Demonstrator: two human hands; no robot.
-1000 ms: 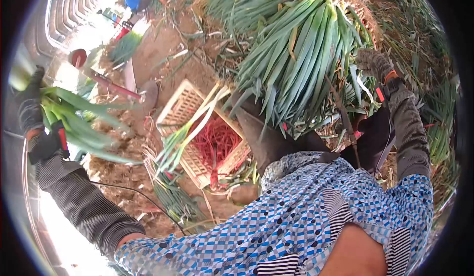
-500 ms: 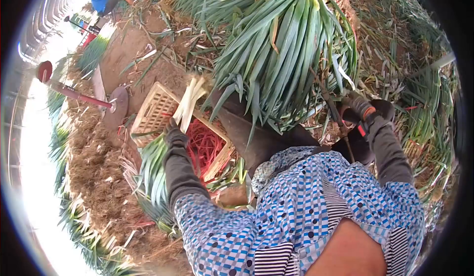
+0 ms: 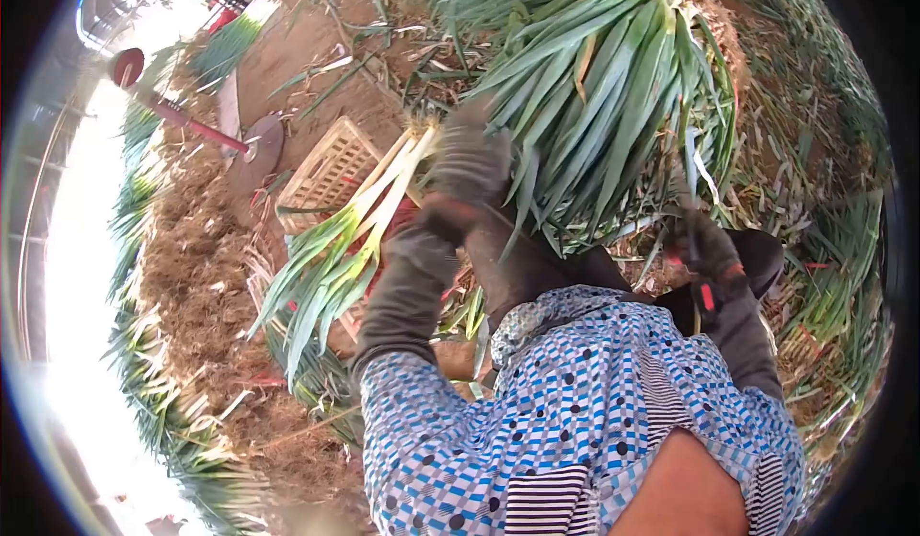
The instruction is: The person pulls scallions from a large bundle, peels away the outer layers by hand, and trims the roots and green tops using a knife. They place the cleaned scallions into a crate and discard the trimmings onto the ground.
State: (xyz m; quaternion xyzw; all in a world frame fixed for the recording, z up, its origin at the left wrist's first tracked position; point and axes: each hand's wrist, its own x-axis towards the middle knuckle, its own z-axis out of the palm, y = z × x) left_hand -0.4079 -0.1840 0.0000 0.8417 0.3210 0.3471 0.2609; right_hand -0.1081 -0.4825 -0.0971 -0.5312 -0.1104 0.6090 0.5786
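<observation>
My left hand [image 3: 471, 158], in a dark glove and smeared by motion, is at the left edge of a large green leek bundle [image 3: 613, 95]. Just left of it, a few loose leeks [image 3: 369, 225] lie slanted over the crate, roots up and leaves down-left. The blur hides whether its fingers grip anything. Below the bundle's right side is my right hand [image 3: 709, 249], also gloved and blurred, beside my right knee; its fingers cannot be made out.
A yellow plastic crate [image 3: 331, 172] with red strips stands at my left knee. A red pole on a round base [image 3: 264, 143] is farther left. Heaps of rooty leeks [image 3: 196, 258] line the left side, and loose leaves [image 3: 824, 249] cover the right. Part of another person shows at the top.
My left hand has moved up and right from the crate to the bundle. The loose leeks now lie fanned across the crate. My right hand has shifted slightly down, and the view has turned left.
</observation>
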